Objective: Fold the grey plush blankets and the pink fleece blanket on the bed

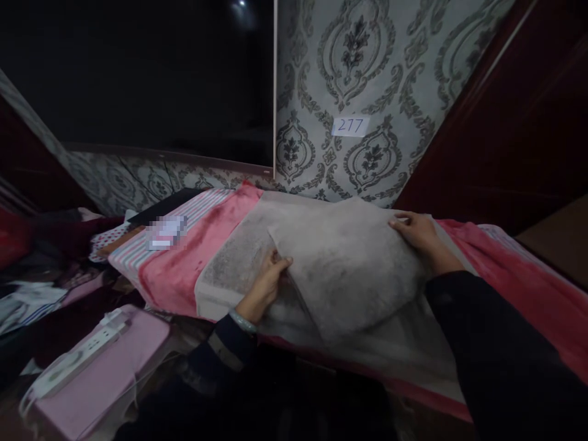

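Observation:
A grey-white cloth [349,257] with dark smudges is held up between my hands, its lower corner hanging toward me. My left hand [267,283] pinches its left edge between thumb and fingers. On the far right side, my right hand [417,236] grips the cloth's upper edge with thumb and fingertips. Beneath it lies a similar grey cloth [236,254], spread over the surface and draped down its front. Under that, a pink-red blanket [179,275] shows on the left, with more red fabric on the right.
A dark television screen [138,73] is on the patterned wall [358,61], near a paper label [350,126] reading 277. A power strip [78,361] rests on a pink stool [114,373]. Piled clothes [32,300] lie at left; a blurred-out item [166,233] sits on the striped cloth [131,254].

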`<move>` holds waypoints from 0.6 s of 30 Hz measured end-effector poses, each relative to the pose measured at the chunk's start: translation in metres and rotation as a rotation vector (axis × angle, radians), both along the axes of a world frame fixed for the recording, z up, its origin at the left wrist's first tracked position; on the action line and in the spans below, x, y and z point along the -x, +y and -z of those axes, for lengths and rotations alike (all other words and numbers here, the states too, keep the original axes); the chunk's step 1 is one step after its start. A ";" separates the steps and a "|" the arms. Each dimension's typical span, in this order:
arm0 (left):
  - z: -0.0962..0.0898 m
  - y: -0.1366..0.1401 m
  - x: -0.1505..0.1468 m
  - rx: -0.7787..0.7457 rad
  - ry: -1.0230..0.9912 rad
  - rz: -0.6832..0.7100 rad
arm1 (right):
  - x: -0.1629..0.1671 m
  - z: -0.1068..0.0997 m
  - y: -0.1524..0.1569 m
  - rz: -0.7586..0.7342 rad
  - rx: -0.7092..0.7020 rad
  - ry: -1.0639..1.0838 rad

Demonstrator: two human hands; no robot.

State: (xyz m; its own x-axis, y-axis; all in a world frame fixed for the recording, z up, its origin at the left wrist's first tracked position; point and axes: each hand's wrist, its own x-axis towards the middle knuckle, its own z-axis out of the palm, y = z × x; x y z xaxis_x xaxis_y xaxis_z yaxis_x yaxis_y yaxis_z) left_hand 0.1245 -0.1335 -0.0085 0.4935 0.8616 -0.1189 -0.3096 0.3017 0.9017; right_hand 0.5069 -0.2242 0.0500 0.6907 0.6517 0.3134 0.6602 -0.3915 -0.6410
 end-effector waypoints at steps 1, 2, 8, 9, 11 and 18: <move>0.006 0.001 -0.002 0.078 0.009 0.047 | 0.006 0.004 0.002 0.035 -0.006 -0.070; 0.013 0.002 -0.003 0.154 0.009 0.093 | 0.017 0.011 0.003 0.034 -0.026 -0.122; 0.034 0.007 0.001 0.313 -0.080 0.180 | 0.153 0.055 -0.005 -0.511 -0.109 -0.194; 0.034 0.007 0.002 0.302 -0.095 0.184 | 0.178 0.058 -0.009 -0.575 -0.075 -0.221; 0.035 0.007 0.003 0.279 -0.121 0.183 | 0.219 0.062 -0.013 -0.620 0.062 -0.301; 0.042 0.009 0.000 0.257 -0.155 0.248 | 0.246 0.061 -0.007 -0.412 0.408 -0.302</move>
State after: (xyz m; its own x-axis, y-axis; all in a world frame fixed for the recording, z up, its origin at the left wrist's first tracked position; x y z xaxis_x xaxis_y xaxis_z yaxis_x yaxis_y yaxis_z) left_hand 0.1244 -0.1248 -0.0504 0.7124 0.6654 -0.2228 -0.3255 0.5946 0.7352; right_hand 0.2608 -0.2315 -0.0109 0.2791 0.9520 0.1253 0.9359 -0.2405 -0.2575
